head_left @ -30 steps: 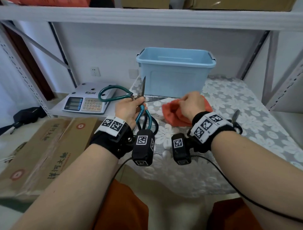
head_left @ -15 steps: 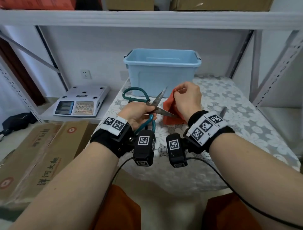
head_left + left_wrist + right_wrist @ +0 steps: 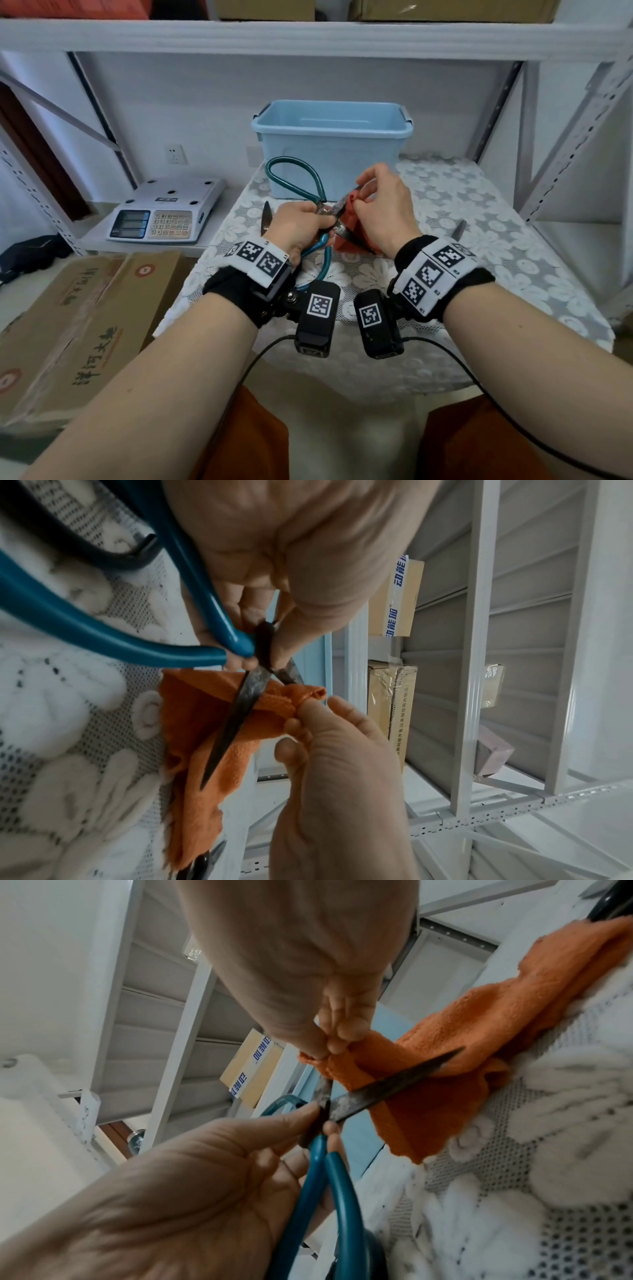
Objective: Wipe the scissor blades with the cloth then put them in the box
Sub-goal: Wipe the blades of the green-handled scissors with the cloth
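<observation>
A: Where are the scissors (image 3: 310,219)?

B: At the counter's (image 3: 479,260) centre, blades open; left hand (image 3: 296,228) clenched at the pivot, right hand (image 3: 383,209) pinching the cloth (image 3: 205,723) over one blade.

A: Risk?

B: The bare blade at five o'clock could nick fingers if the cloth slips. The box (image 3: 332,150) waits at twelve.

Three pairs of scissors (image 3: 317,212) (image 3: 265,219) (image 3: 459,229), one orange cloth (image 3: 346,236), one blue box (image 3: 332,150), one scale (image 3: 164,212), two hands (image 3: 298,226) (image 3: 383,209).
</observation>
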